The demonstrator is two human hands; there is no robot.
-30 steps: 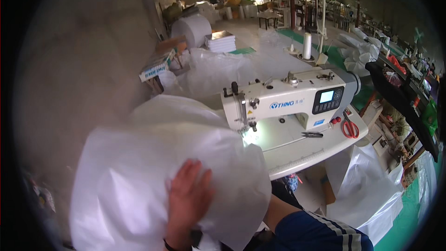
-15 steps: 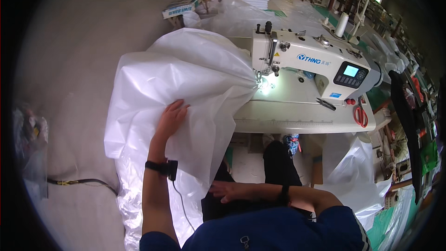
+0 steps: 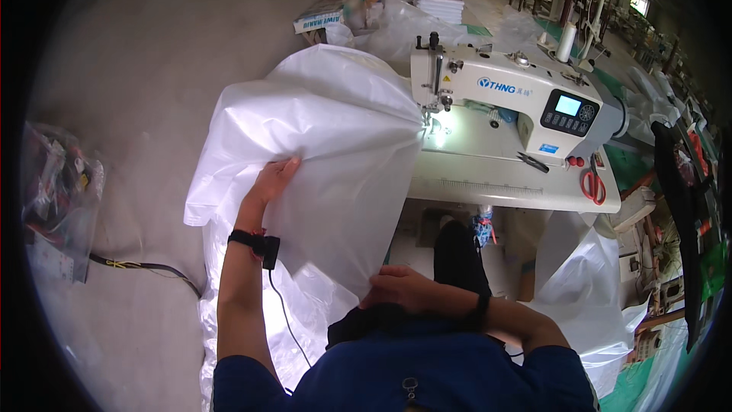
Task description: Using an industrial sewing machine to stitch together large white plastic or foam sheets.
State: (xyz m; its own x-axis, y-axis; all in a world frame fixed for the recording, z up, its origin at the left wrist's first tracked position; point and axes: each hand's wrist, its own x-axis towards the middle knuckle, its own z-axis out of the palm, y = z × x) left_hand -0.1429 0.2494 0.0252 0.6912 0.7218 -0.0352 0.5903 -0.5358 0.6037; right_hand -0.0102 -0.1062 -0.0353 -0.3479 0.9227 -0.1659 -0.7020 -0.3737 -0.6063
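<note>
A large white plastic sheet [image 3: 335, 175] spreads from the needle area of a white sewing machine [image 3: 503, 84] toward my lap. Its gathered edge runs under the lit presser foot [image 3: 428, 126]. My left hand [image 3: 274, 179] is on the left part of the sheet, fingers drawn together on a fold; some fingertips are hidden. Close to my lap, my right hand [image 3: 398, 288] pinches the sheet's near edge, which stretches taut up toward the machine. Both wrists wear black bands, and a cable hangs from the left one.
On the machine table [image 3: 488, 191] lie black thread snips [image 3: 532, 162] and red-handled scissors [image 3: 592, 185]. A thread cone [image 3: 566, 42] stands behind. At far left is a clear bag of scraps [image 3: 61, 191], with a black cable [image 3: 145, 265] on the floor. More white sheeting [image 3: 579, 290] hangs at right.
My right hand has risen from my lap and taken hold of the sheet's near edge. My left hand's spread fingers have drawn together, and the sheet between the hands is pulled tauter.
</note>
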